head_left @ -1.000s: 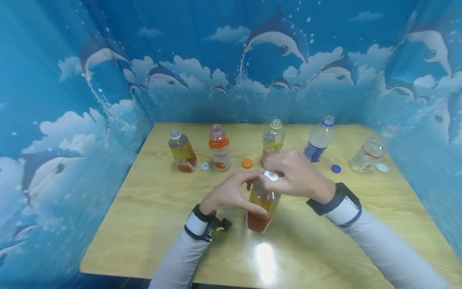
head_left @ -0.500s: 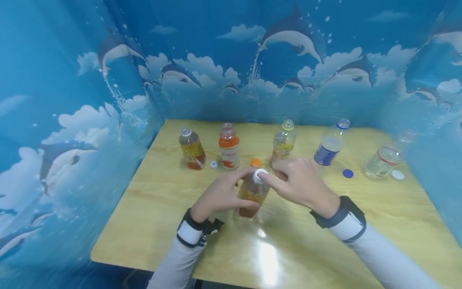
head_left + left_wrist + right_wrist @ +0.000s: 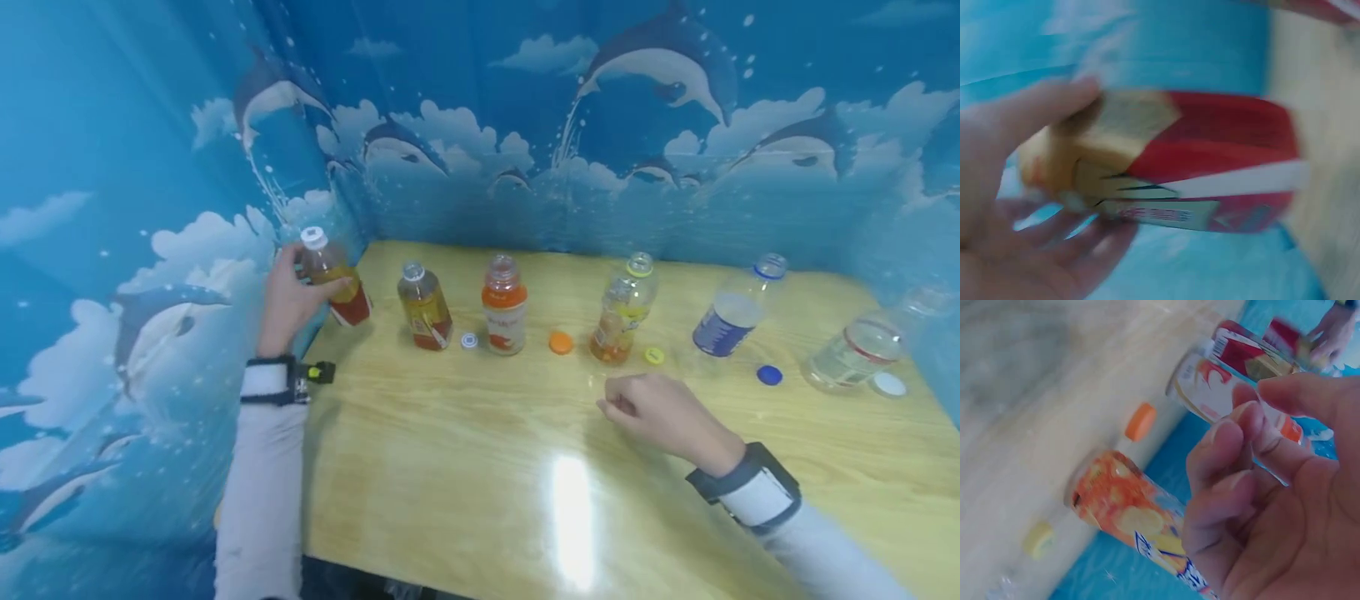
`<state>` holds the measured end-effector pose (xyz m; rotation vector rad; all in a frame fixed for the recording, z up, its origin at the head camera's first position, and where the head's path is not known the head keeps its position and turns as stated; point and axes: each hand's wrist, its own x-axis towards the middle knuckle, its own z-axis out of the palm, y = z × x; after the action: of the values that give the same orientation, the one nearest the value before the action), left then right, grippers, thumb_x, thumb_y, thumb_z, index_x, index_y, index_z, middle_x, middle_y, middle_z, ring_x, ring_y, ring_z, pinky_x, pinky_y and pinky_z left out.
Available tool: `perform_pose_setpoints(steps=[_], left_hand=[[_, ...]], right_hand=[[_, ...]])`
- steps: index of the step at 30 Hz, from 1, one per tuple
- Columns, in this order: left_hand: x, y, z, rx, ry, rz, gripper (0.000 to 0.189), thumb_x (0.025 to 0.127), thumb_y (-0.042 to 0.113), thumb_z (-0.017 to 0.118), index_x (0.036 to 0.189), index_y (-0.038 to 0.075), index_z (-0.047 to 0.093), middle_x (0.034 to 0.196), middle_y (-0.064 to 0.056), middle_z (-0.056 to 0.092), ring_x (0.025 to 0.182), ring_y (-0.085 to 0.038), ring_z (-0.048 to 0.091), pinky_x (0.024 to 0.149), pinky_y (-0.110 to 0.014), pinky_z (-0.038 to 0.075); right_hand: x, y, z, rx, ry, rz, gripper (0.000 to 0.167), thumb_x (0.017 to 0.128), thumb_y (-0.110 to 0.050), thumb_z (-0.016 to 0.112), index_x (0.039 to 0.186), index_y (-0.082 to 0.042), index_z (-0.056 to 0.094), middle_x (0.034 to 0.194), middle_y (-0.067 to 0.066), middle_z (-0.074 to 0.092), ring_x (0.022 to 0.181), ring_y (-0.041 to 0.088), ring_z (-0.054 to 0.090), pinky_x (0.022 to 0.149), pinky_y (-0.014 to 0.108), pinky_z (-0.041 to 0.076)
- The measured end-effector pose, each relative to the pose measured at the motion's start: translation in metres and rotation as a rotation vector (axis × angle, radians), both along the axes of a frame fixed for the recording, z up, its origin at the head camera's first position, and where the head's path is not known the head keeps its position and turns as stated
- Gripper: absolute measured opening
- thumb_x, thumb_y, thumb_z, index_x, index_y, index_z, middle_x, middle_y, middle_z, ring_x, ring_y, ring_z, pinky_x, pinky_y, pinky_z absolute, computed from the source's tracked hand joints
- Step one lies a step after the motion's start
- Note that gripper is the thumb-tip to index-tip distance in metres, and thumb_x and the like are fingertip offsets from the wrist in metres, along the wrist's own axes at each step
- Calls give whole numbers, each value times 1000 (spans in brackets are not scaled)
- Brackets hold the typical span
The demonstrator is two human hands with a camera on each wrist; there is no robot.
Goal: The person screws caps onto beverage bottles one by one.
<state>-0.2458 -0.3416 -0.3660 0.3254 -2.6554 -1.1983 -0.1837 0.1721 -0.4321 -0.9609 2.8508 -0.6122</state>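
My left hand [image 3: 288, 292] grips a tea bottle [image 3: 352, 310] with a white cap at the table's far left corner. Thumb and fingers wrap its upper part, and the bottle leans a little. In the left wrist view its red and gold label [image 3: 1210, 144] fills the middle, somewhat blurred. Over the table's middle, my right hand [image 3: 667, 417] has loosely curled fingers with nothing between them. Nearest to it stand an uncapped bottle with a yellow neck ring [image 3: 622, 312] and a yellow cap [image 3: 654, 356] lying on the table.
Along the back stand another tea bottle [image 3: 425, 308], an orange-labelled bottle [image 3: 505, 318], a blue-labelled bottle [image 3: 722, 321] and a clear bottle [image 3: 855, 354]. Loose caps lie by them: small white [image 3: 468, 340], orange [image 3: 561, 342], blue [image 3: 769, 375] and white [image 3: 889, 384]. A dolphin curtain [image 3: 465, 200] surrounds the table.
The left hand has carried the capped tea bottle from the table's middle to the far left corner. My right hand has let go of its cap and drawn away. The head view has swung left.
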Motion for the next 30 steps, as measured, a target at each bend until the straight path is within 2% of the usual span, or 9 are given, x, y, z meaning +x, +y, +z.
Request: perform_pose_setpoints(steps=[4, 7, 10, 15, 20, 22, 24, 27, 30], left_hand=[[-85, 9, -23, -3, 68, 66, 83, 83, 19, 84, 148, 3, 34, 150, -22, 46, 137, -39, 47, 114, -53, 41], [-132, 16, -38, -14, 53, 147, 81, 84, 18, 83, 147, 3, 34, 147, -21, 47, 136, -37, 48, 114, -49, 42], [-162, 19, -48, -30, -18, 241, 84, 86, 25, 80, 150, 7, 28, 150, -19, 44, 139, -35, 45, 116, -47, 40], [-196, 20, -55, -73, -68, 309, 93, 89, 34, 78, 156, 8, 19, 157, -19, 37, 146, -35, 36, 121, -48, 33], [-187, 13, -60, -128, -90, 322, 105, 85, 43, 80, 159, 6, 14, 160, -20, 31, 148, -36, 33, 122, -48, 31], [-178, 14, -54, -181, -68, 285, 101, 87, 43, 78, 157, 2, 18, 158, -23, 30, 146, -37, 35, 120, -48, 34], [-163, 19, -43, -207, -6, 210, 85, 92, 42, 72, 152, -2, 31, 152, -25, 38, 139, -38, 42, 115, -49, 39], [-117, 22, -19, -164, 88, 70, 59, 102, 45, 56, 140, 0, 52, 138, -22, 55, 126, -35, 54, 106, -49, 47], [-68, 37, -12, -20, 104, -122, 59, 102, 54, 52, 139, 8, 56, 136, -15, 60, 125, -31, 56, 105, -50, 47]], right_hand=[[-1, -2, -6, 10, 18, -11, 32, 96, -27, 68, 68, -27, 52, 56, -14, 40, 50, 2, 38, 46, 22, 33], [1, -5, -9, 17, 14, -26, 32, 96, -28, 69, 68, -27, 52, 56, -15, 42, 50, 2, 39, 46, 22, 35], [4, -8, -12, 27, -26, -50, 30, 96, -29, 69, 69, -27, 54, 57, -15, 44, 51, 2, 41, 47, 22, 37], [10, -11, -12, 42, -59, -64, 21, 92, -26, 71, 75, -26, 60, 59, -17, 46, 52, 0, 42, 48, 20, 38], [21, -10, -14, 35, -41, -39, 19, 89, -24, 74, 76, -25, 61, 58, -17, 46, 50, -1, 40, 47, 19, 37], [20, -8, -15, 36, -24, -50, 19, 89, -24, 74, 75, -25, 61, 58, -17, 46, 50, 0, 40, 46, 19, 37], [18, -6, -17, 36, -8, -68, 21, 90, -25, 74, 75, -25, 60, 59, -17, 46, 50, 0, 40, 46, 19, 37], [13, -10, -21, 15, 10, -68, 21, 91, -24, 73, 75, -24, 60, 59, -16, 47, 51, 2, 41, 46, 20, 37], [9, -15, -28, 3, 11, -59, 19, 91, -22, 73, 76, -22, 61, 59, -14, 47, 51, 3, 42, 46, 21, 37]])
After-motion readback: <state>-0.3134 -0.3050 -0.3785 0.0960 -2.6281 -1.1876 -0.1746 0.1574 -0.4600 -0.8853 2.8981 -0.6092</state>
